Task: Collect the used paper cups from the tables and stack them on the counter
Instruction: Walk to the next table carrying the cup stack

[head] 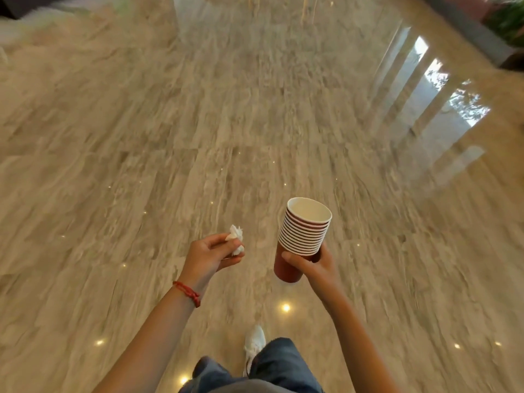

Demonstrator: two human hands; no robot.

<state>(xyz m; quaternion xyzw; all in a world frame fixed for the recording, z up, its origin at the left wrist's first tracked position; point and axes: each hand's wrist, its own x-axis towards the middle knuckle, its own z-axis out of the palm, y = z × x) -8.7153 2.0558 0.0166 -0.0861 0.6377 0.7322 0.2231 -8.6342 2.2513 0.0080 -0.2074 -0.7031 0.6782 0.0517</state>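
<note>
Head view: the right hand point(310, 268) grips a nested stack of red paper cups point(303, 236), tilted toward 1 o'clock, above the polished marble floor point(198, 123). At its 9 o'clock, well apart, the left hand point(211, 255) pinches a crumpled white tissue point(236, 236). A white shoe point(254, 343) shows at 6 o'clock.
</note>
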